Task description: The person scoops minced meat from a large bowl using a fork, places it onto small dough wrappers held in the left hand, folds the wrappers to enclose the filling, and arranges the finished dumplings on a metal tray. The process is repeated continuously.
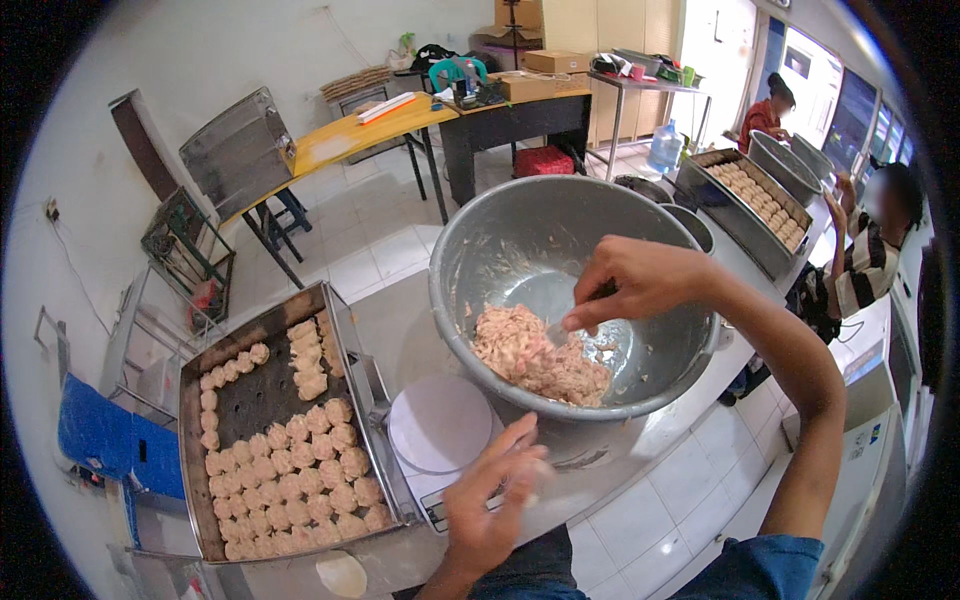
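A large grey basin (pixel 660 390) stands before me, holding a mound of pinkish ground-meat mixture (pixel 510 345). My right hand (pixel 640 285) reaches over its rim, fingers closed on a small flat utensil (pixel 557 330) dipped into the mixture; the utensil's kind is mostly hidden. Close to the basin's near side is my left hand (pixel 490 505), fingers apart and slightly blurred, with nothing plainly held. It hovers by a kitchen scale with a round white plate (pixel 440 425). To the left, a metal tray (pixel 255 405) carries rows of filled dumplings (pixel 290 485).
A round pale dough wrapper (pixel 342 574) lies at the table's near edge. Farther right, another tray of dumplings (pixel 755 200) sits beside more basins (pixel 785 165), with two people (pixel 865 250) near them. A yellow-topped table (pixel 350 150) stands beyond.
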